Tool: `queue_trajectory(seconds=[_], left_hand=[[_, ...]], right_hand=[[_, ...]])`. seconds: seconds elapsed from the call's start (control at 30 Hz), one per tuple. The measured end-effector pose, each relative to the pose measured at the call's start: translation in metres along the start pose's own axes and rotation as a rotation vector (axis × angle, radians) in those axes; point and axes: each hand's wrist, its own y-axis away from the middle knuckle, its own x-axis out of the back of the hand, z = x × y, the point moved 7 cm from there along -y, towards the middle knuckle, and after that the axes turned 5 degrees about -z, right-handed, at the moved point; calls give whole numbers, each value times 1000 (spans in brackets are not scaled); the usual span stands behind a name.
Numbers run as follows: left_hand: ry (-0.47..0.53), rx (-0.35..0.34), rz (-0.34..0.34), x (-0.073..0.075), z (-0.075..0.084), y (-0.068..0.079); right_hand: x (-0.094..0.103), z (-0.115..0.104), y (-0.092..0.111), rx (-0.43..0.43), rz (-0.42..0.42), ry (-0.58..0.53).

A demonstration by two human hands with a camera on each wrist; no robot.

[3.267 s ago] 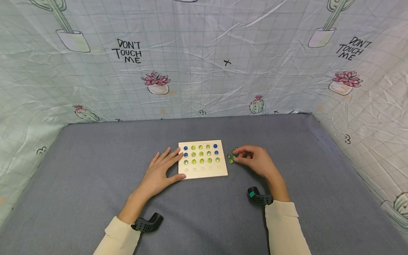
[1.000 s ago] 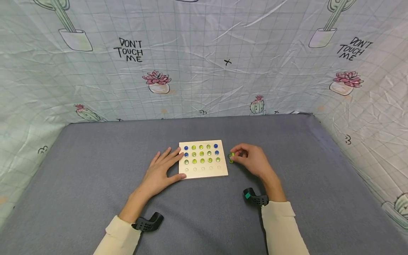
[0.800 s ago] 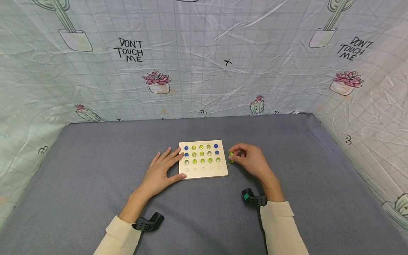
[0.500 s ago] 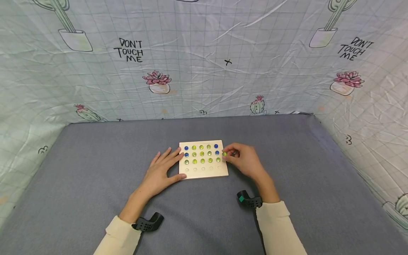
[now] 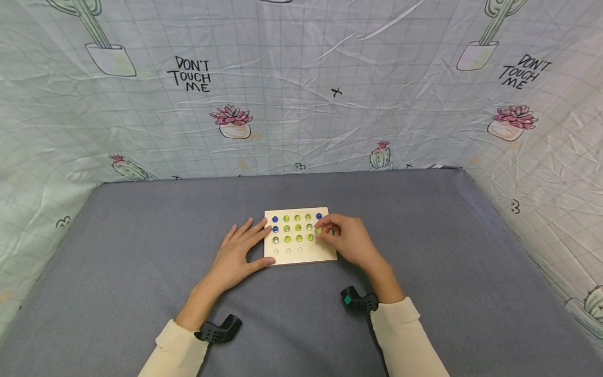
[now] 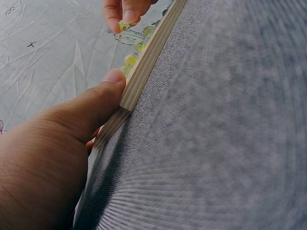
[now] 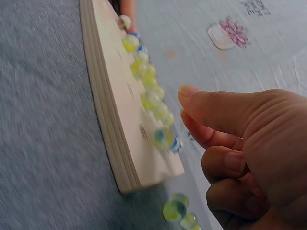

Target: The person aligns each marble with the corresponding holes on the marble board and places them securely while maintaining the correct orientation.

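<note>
Wooden board (image 5: 305, 257) | left hand (image 5: 234, 260) spread, touching its edge | right hand (image 5: 349, 238) pinching a yellow-green marble (image 5: 319, 231) above it

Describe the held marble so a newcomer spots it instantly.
On the grey table lies a wooden board with marbles in rows. At its right end, the right hand pinches a yellow-green marble, the only one held in the air.

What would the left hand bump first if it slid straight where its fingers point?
Probably the second blue marble down the left column of the wooden board. The left hand has its index fingertip right beside it, though depth there is unclear.
</note>
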Motion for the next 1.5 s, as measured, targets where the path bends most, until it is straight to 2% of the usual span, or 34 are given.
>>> queue_trajectory(seconds=[0.8, 1.2, 1.5], left_hand=[[-2, -4, 4, 0, -1, 0], [-4, -2, 2, 1, 0, -1], [1, -12, 6, 2, -1, -1]], right_hand=[[-44, -38, -4, 114, -92, 40], [-58, -48, -4, 192, -21, 61], [-71, -49, -3, 215, -40, 18]])
